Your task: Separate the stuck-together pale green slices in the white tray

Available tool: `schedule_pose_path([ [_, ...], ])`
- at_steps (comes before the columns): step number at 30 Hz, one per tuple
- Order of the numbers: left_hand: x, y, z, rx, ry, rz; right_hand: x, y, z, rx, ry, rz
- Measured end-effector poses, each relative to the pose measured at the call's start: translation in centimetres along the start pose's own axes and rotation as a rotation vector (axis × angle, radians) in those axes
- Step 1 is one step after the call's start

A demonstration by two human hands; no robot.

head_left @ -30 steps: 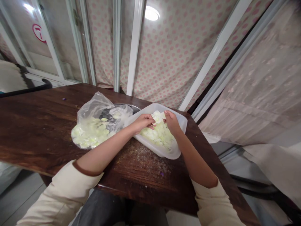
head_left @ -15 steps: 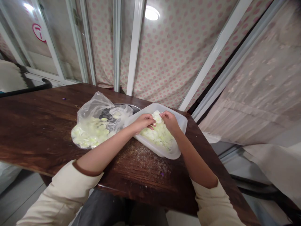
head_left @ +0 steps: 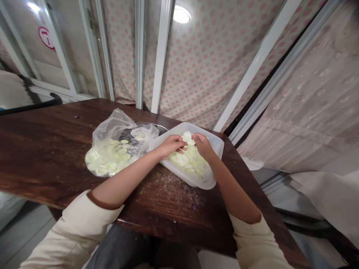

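Over a translucent white plastic tub (head_left: 218, 149), my left hand (head_left: 174, 145) and my right hand (head_left: 203, 145) face each other. Between them is a small, frilly, white flower-like piece (head_left: 187, 138). My left fingers pinch its left side; the right thumb and fingers are closed at its right edge. Inside the tub lies a heap of similar pale yellow-green pieces (head_left: 188, 160), too fine to tell apart. A clear plastic bag (head_left: 112, 125) left of the tub holds more pale, petal-like pieces (head_left: 110, 157).
Behind and partly under the bag is a round metal tray (head_left: 157, 128). Pale specks and a purple bit (head_left: 193, 206) lie on the dark wooden table (head_left: 168, 220) before the tub. Glass panels with a dotted curtain (head_left: 196, 74) stand behind the table.
The right fingers have shifted slightly at the piece's edge, and the white piece has turned a little between the hands. The tub and the bag stay in place.
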State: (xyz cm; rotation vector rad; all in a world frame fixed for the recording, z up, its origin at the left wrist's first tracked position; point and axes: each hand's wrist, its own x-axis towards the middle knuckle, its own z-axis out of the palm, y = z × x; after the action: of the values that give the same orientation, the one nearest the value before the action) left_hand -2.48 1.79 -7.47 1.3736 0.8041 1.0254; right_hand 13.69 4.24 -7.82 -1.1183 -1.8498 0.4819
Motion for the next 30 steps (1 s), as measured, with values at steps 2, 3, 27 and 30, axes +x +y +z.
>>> schedule_pose_path([
  [2,0.0,0.1,0.0,-0.006,-0.004,-0.013,0.1,0.4,0.1,-0.005,0.025,0.021],
  [3,0.0,0.1,0.0,-0.011,-0.004,-0.017,0.1,0.5,0.1,0.017,0.027,0.039],
  [27,0.1,-0.7,-0.2,0.037,-0.168,0.068,-0.9,-1.8,0.7,0.176,-0.111,-0.054],
  [30,0.1,-0.7,-0.3,0.092,-0.245,0.049,-0.8,-1.8,0.8,0.17,-0.103,-0.057],
])
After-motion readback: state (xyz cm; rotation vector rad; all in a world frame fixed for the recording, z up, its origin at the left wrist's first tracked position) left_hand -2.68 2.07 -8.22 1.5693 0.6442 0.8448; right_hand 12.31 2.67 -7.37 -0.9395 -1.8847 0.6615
